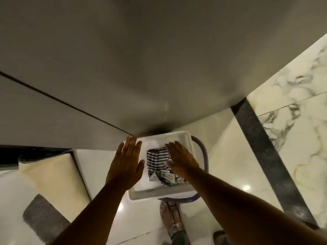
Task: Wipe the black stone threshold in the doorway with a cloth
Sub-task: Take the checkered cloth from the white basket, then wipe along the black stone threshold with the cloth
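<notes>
No readable text or labels anywhere

Both arms extended forward and down, bare forearms, converging slightly toward the centre. Left hand (124,164): palm down, flat, fingers straight and close together, thumb splayed to the right, nothing gripped. Right hand (180,160): palm down, fingers extended and angled up-left, thumb tucked under toward the left, nothing visibly gripped. Hands sit side by side, apart, not touching each other. Left fingertips reach a bit further forward than the right. One sandalled foot (170,220) visible below, between the forearms.
</notes>
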